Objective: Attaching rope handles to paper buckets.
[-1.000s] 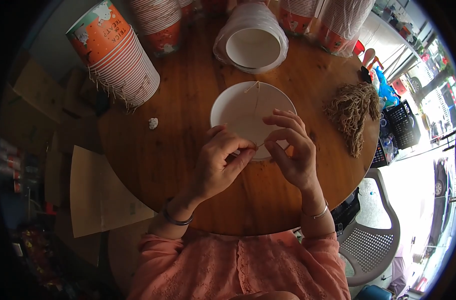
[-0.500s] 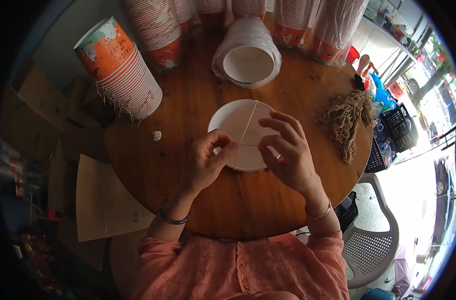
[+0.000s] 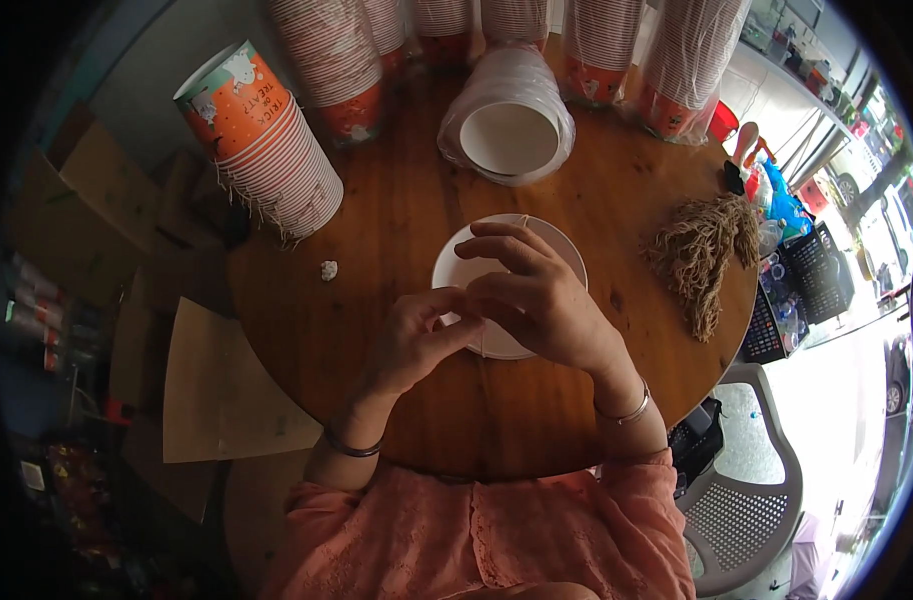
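Note:
A round white paper container (image 3: 576, 268) stands in front of me on the table, its rim facing up toward me. Thin tan string (image 3: 484, 345) shows at its far and near rim; my hands cover the stretch between. At the container's near left, my left hand (image 3: 402, 345) pinches with thumb and forefinger. My right hand (image 3: 557, 310) reaches over the container, its thumb and forefinger meeting the left fingertips, the other fingers curved above. The bit of string between the fingertips is too small to make out now.
A stack of orange-and-white paper buckets (image 3: 277, 150) with string ends leans at the left. Plastic-wrapped stacks (image 3: 510, 140) line the far side of the round wooden table (image 3: 397, 440). A bundle of tan strings (image 3: 707, 255) lies right, a small white clump (image 3: 329, 271) left.
My right hand has moved left to meet my left fingertips. The string stretched between the two hands half a second ago no longer shows. The whole view has shifted slightly.

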Action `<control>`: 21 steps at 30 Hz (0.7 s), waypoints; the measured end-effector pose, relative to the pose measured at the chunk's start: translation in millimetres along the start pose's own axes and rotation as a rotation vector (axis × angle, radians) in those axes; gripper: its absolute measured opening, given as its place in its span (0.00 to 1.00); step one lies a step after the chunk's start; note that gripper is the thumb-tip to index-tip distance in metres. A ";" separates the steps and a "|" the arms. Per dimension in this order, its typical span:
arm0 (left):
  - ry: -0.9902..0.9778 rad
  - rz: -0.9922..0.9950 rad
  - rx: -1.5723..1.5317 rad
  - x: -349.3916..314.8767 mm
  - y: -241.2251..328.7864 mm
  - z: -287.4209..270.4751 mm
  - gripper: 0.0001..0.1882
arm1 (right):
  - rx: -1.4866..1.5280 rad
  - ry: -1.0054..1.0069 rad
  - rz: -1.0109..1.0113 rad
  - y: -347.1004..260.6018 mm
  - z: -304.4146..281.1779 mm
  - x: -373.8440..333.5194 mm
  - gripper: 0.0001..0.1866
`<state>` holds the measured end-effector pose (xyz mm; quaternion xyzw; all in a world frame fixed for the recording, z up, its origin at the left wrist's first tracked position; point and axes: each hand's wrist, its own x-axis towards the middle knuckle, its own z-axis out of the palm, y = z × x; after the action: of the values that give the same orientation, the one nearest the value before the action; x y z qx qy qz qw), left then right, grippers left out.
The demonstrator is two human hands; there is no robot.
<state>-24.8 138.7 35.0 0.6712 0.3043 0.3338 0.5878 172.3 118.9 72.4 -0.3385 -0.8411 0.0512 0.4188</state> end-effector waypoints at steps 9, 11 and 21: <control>0.127 0.157 -0.229 13.4 -10.9 5.1 0.08 | 0.475 0.033 0.456 2.2 -5.1 -10.0 0.07; 0.149 0.197 -0.151 17.7 -6.5 8.0 0.07 | 0.478 0.050 0.501 4.5 -3.3 -11.3 0.07; 0.223 0.240 0.050 10.0 -16.7 2.0 0.06 | 0.366 -0.061 0.624 8.9 12.9 -11.2 0.04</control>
<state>-17.5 147.6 19.2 0.6758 0.2935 0.4664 0.4895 172.2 121.5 53.3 -0.4964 -0.6864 0.3365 0.4113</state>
